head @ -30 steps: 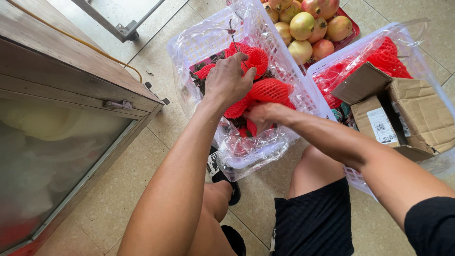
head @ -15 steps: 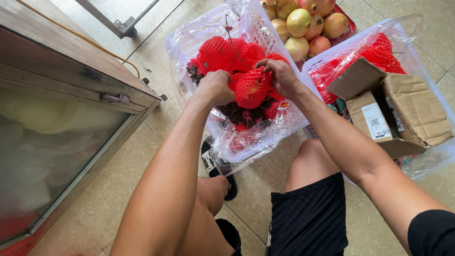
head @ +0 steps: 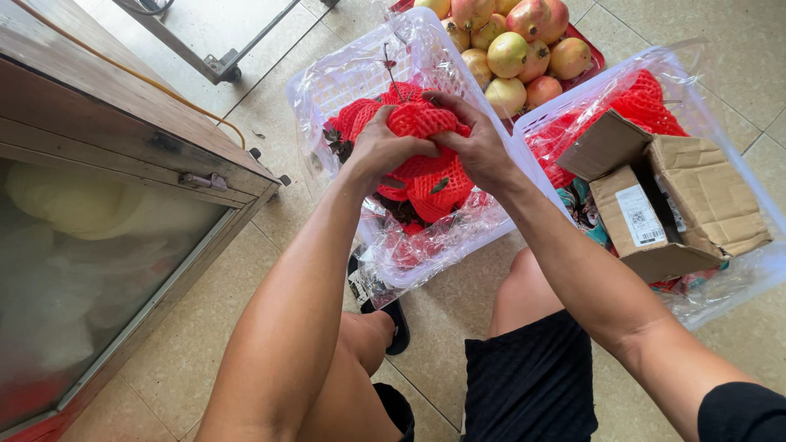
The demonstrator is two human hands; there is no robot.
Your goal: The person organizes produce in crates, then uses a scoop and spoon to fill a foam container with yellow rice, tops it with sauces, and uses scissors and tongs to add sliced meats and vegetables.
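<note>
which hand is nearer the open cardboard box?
Right. The right hand grips the red foam nets on the side facing the cardboard box; the left hand holds them on the far side.

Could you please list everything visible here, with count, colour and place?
red foam fruit net sleeves: a bunch, red, in the middle crate, held by both hands
white plastic lattice crate lined with clear film: one, white, centre floor
second film-lined crate: one, clear-white, right
brown cardboard box: one, open, in the right crate
round yellow-red fruits: about ten, top, in a red tray
glass-fronted cabinet: one, left
left hand: grip on sleeves
right hand: grip on sleeves
</note>
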